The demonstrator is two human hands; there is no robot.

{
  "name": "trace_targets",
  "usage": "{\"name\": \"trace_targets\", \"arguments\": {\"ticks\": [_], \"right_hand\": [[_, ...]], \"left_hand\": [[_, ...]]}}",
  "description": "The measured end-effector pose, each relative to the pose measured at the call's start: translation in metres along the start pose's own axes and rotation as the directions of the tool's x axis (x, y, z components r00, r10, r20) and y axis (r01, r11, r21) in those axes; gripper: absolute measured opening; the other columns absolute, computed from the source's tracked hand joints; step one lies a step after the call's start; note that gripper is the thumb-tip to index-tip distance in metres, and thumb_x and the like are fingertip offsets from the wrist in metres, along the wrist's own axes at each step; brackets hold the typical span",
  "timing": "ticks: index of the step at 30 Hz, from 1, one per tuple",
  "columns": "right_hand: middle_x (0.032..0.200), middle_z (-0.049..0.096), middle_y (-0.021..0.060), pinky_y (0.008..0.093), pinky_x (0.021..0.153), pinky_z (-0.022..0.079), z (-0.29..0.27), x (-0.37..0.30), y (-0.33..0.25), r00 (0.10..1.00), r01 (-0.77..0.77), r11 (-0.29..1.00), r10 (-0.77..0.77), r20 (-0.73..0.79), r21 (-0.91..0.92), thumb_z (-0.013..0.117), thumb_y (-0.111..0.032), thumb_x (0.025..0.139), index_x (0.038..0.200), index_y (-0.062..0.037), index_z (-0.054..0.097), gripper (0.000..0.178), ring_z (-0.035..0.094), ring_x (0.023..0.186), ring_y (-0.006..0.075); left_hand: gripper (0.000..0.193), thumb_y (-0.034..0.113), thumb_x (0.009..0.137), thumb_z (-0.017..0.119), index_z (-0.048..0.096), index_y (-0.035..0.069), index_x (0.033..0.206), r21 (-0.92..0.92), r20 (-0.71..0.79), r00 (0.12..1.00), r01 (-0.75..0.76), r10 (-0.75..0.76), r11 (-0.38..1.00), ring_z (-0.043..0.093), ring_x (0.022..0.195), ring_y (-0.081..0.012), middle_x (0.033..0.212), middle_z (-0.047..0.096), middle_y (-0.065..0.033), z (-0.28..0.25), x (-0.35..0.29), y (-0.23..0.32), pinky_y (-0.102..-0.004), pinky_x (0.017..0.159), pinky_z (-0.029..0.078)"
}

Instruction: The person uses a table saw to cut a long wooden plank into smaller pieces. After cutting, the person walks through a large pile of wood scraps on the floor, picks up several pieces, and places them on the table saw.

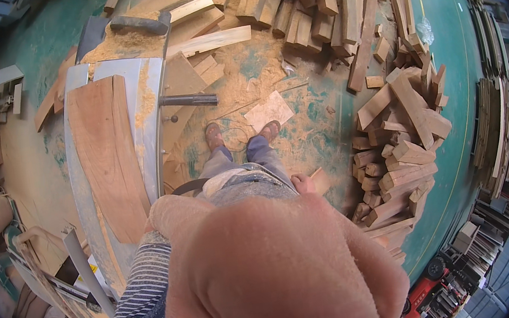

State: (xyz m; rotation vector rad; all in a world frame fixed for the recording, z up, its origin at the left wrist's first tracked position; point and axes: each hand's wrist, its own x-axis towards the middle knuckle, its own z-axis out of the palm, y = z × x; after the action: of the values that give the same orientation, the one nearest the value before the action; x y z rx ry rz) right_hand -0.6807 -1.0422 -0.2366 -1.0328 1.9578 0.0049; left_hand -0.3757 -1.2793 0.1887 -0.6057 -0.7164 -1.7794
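Note:
A wide reddish-brown board [109,158] lies lengthwise on the grey metal bed [97,261] of a woodworking machine at my left. My left arm, in a striped sleeve [139,284], is beside that bed, with its hand out of sight. Only a small part of my right hand [302,183] shows, at my right side by the hip. Right beside it is a pale piece of wood [322,180]; whether the fingers touch it, I cannot tell. A dark cylindrical handle [190,100] sticks out from the machine's side toward my feet.
Sawdust [254,54] covers much of the green floor. Stacked timber [318,8] lies ahead, and a heap of short wood blocks [404,159] at my right. A thin flat sheet [271,111] is under one foot. A red vehicle [425,297] stands at the lower right.

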Motion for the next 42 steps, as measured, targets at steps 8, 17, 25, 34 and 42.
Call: {"name": "trace_targets", "arguments": {"ticks": [8, 17, 25, 34, 42], "right_hand": [[0.109, 0.071, 0.0194, 0.0432, 0.092, 0.051, 0.012, 0.009, 0.018, 0.997, 0.064, 0.998, -0.064, -0.044, -0.016, 0.056, -0.037, 0.089, 0.104, -0.0097, 0.076, 0.036, 0.067, 0.105, 0.0368], [0.110, 0.071, 0.0196, 0.0439, 0.093, 0.051, 0.001, -0.002, -0.019, 1.000, 0.015, 0.999, -0.015, -0.026, -0.029, 0.056, -0.036, 0.089, 0.104, -0.0094, 0.076, 0.037, 0.066, 0.106, 0.0372], [0.112, 0.070, 0.0192, 0.0431, 0.095, 0.050, 0.001, -0.008, -0.030, 0.998, 0.059, 0.996, -0.060, -0.012, -0.060, 0.055, -0.037, 0.090, 0.106, -0.0098, 0.076, 0.038, 0.065, 0.109, 0.0363], [0.109, 0.072, 0.0180, 0.0422, 0.093, 0.051, 0.014, -0.023, -0.010, 0.988, -0.085, 0.995, 0.091, -0.125, 0.058, 0.058, -0.034, 0.088, 0.104, -0.0108, 0.076, 0.033, 0.067, 0.105, 0.0346], [0.108, 0.072, 0.0173, 0.0448, 0.092, 0.051, -0.004, -0.017, -0.003, 0.971, -0.161, 0.985, 0.171, -0.168, 0.068, 0.056, -0.036, 0.088, 0.105, -0.0127, 0.076, 0.035, 0.067, 0.104, 0.0364]], "left_hand": [[0.055, 0.026, 0.088, 0.076, 0.058, 0.002, 0.134, 0.018, -0.286, 0.912, 0.312, -0.294, 0.950, 0.065, 0.099, -0.0285, 0.111, 0.070, -0.0168, -0.025, -0.031, 0.011, -0.0376, 0.085, 0.054], [0.044, 0.024, 0.085, 0.073, 0.065, 0.000, 0.121, 0.567, -0.816, 0.576, 0.784, -0.046, -0.251, 0.064, 0.109, -0.0323, 0.115, 0.069, -0.0174, -0.149, -0.176, -0.004, -0.0406, 0.097, 0.048], [0.033, 0.029, 0.079, 0.073, 0.068, 0.005, 0.100, 0.549, -0.554, 0.830, 0.310, -0.060, -0.776, 0.062, 0.108, -0.0312, 0.101, 0.068, -0.0135, -0.230, -0.200, 0.024, -0.0451, 0.092, 0.046], [0.030, 0.037, 0.076, 0.074, 0.069, 0.009, 0.085, 0.363, -0.833, 0.542, 0.379, -0.113, -0.851, 0.068, 0.092, -0.0302, 0.086, 0.071, -0.0112, -0.238, -0.182, 0.016, -0.0455, 0.084, 0.050], [0.027, 0.034, 0.077, 0.073, 0.069, 0.009, 0.087, 0.363, -0.809, 0.572, 0.304, -0.137, -0.881, 0.068, 0.085, -0.0330, 0.088, 0.071, -0.0120, -0.240, -0.183, 0.013, -0.0465, 0.079, 0.052]]}}
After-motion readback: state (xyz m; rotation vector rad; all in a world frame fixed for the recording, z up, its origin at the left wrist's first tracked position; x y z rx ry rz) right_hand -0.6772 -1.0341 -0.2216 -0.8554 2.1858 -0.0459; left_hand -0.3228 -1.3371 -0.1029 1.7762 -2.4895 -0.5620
